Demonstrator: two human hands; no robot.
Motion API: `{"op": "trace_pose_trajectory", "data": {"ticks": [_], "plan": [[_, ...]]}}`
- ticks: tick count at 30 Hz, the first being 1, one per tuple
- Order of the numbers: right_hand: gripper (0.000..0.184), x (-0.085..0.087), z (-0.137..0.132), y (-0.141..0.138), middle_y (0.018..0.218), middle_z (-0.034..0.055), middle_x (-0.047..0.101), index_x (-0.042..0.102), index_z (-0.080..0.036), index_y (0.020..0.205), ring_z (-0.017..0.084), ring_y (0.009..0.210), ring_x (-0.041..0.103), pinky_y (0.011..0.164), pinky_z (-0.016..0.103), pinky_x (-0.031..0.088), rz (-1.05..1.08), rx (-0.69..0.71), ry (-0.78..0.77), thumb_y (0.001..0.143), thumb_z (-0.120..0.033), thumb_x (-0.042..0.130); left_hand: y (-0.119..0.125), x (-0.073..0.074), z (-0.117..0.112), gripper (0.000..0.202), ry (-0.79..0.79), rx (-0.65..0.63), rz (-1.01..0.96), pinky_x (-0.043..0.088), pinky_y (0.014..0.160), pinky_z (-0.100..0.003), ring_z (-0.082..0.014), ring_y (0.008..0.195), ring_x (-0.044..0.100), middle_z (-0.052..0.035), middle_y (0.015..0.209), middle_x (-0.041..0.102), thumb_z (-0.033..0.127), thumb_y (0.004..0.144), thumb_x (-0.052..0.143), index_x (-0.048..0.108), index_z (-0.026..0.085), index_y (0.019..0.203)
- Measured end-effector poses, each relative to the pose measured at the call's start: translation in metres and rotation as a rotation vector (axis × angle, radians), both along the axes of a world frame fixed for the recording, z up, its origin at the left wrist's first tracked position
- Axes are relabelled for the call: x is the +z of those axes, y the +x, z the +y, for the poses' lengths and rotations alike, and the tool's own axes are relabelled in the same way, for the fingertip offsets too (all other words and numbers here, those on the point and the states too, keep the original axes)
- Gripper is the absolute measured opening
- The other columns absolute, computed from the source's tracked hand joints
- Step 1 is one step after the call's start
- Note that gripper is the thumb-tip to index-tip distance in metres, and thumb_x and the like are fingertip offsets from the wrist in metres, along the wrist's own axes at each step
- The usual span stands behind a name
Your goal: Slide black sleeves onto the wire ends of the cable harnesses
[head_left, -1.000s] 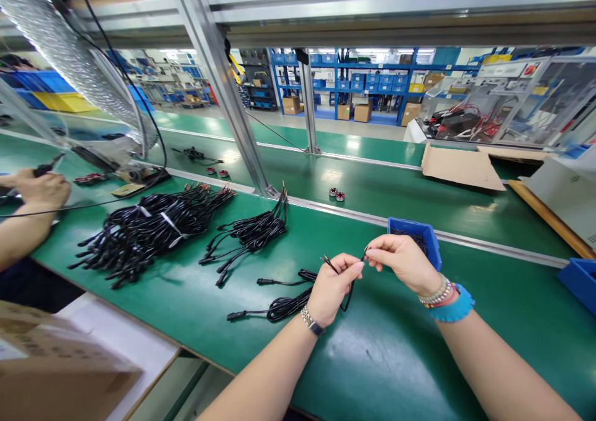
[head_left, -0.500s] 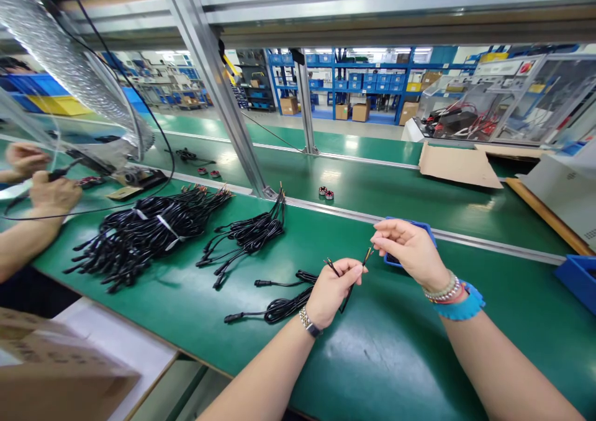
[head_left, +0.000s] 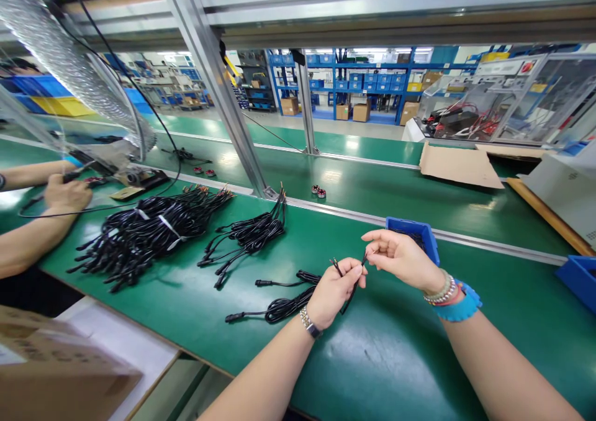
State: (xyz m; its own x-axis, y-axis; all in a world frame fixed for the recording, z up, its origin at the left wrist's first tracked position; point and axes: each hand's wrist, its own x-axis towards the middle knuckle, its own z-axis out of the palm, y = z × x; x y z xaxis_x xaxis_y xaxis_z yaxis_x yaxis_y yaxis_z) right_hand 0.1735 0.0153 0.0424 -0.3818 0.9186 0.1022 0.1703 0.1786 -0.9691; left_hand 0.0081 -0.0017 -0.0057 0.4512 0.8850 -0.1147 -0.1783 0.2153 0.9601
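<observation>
My left hand (head_left: 336, 287) is closed around black cables (head_left: 347, 303), whose split ends stick out above the fingers. At the cable end, my right hand (head_left: 403, 261) pinches thin wires between thumb and fingertips; the exact grip is partly hidden. Two coiled black cables (head_left: 284, 308) with round connectors lie beside and partly behind my left hand. Just behind my right hand stands a blue bin (head_left: 431, 247) with small dark parts inside, partly covered by the hand.
A small cable bundle (head_left: 256, 231) and a large tied one (head_left: 149, 235) lie to the left. Further left, a co-worker's hand (head_left: 67, 194) holds a dark pen-like tool near a silver duct (head_left: 84, 54). Small red-and-silver round parts (head_left: 319, 191) sit beyond the metal rail.
My right hand has moved slightly left and down, its fingertips now at the wire ends. The co-worker's hands have shifted right. The round parts beyond the rail sit further left.
</observation>
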Motion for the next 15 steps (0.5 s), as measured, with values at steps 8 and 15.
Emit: {"op": "trace_pose_trajectory", "data": {"ticks": [8, 15], "plan": [[0.027, -0.007, -0.005, -0.024, 0.090, 0.0076, 0.064, 0.061, -0.015, 0.095, 0.019, 0.078, 0.059, 0.068, 0.030, 0.048, -0.337, 0.038, 0.114, 0.075, -0.031, 0.054, -0.002, 0.028, 0.007, 0.024, 0.405, 0.400, 0.149, 0.040, 0.079, -0.027, -0.0127, 0.084, 0.052, -0.0045, 0.090, 0.059, 0.031, 0.088, 0.034, 0.050, 0.017, 0.078], [0.022, 0.000, 0.028, -0.062, 0.069, 0.0047, 0.064, 0.063, -0.014, 0.072, 0.020, 0.067, 0.058, 0.064, 0.030, 0.047, -0.324, 0.019, 0.196, 0.074, -0.032, 0.051, -0.012, 0.055, 0.033, 0.013, 0.772, 0.555, 0.380, 0.031, 0.100, -0.036, -0.0163, 0.117, 0.041, -0.0073, 0.125, 0.049, 0.027, 0.086, 0.038, 0.048, 0.020, 0.092]]}}
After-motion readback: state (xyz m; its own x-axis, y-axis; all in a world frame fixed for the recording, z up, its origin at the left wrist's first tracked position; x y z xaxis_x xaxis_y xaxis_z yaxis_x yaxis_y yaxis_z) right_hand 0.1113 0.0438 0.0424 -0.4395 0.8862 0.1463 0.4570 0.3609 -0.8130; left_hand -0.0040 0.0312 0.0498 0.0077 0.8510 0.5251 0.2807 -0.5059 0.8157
